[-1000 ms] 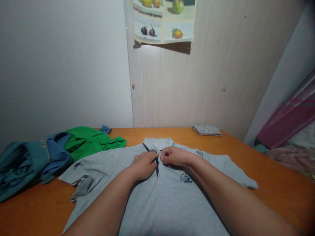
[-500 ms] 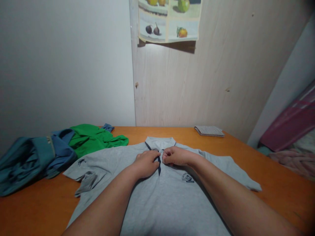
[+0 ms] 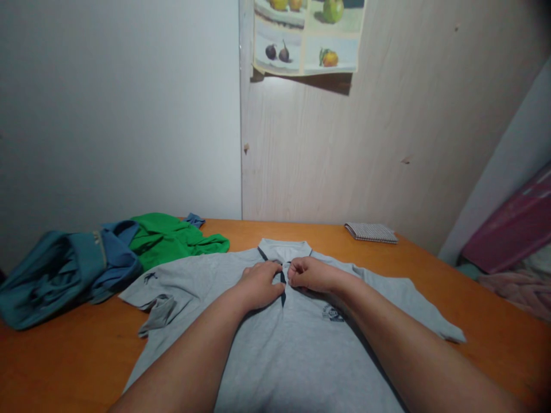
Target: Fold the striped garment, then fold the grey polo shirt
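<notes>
A grey short-sleeved polo shirt [image 3: 275, 350] lies front up on the orange table, its collar [image 3: 286, 248] toward the wall. My left hand [image 3: 262, 285] rests on the left side of the front opening, thumb and forefinger apart by the dark inner strip. Across the opening, my right hand [image 3: 310, 274] is closed in a pinch at the placket edge just below the collar. Its fingertips are partly hidden, and no button can be made out. A dark printed badge [image 3: 332, 314] shows on the chest near my right wrist.
Teal-blue clothing [image 3: 69, 269] and a green garment [image 3: 172, 238] lie heaped at the left of the table [image 3: 64, 367]. A folded checked cloth [image 3: 371, 232] sits at the back right. Behind the table rises a wall with a fruit poster [image 3: 307, 40].
The view has turned slightly left, so everything sits a little further right. My left thumb and forefinger have shifted slightly at the placket; my right hand keeps its pinch.
</notes>
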Available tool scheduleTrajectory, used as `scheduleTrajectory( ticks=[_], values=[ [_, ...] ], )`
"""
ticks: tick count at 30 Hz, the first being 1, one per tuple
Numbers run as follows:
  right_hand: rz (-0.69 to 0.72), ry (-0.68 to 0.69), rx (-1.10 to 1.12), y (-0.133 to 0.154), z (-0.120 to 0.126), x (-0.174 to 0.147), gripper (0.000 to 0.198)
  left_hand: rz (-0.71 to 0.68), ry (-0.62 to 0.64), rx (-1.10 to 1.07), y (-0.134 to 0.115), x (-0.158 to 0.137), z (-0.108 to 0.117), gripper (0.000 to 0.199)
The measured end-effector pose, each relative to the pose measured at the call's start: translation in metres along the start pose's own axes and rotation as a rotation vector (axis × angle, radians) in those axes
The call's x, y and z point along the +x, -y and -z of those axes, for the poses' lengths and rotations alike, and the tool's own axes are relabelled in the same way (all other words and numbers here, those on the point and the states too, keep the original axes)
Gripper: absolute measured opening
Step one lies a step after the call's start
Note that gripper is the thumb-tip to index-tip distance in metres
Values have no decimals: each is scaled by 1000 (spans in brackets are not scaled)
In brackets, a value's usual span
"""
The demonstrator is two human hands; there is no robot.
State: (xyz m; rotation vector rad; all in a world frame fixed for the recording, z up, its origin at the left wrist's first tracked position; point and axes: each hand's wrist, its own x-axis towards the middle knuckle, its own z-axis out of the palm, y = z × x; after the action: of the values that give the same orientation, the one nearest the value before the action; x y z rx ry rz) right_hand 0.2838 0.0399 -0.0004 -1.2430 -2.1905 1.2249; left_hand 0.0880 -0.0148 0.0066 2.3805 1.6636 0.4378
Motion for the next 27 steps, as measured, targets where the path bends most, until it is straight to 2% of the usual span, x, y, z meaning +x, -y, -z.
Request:
scheduleTrajectory(
  ticks=[10, 27],
  values=[
    [-33, -51, -96, 11, -1, -4, 41, 46, -15, 0, 1, 1, -2, 45],
    [-34, -72, -141, 14, 0, -5, 50, -2, -6, 42, 1, 2, -2, 49]
  ],
)
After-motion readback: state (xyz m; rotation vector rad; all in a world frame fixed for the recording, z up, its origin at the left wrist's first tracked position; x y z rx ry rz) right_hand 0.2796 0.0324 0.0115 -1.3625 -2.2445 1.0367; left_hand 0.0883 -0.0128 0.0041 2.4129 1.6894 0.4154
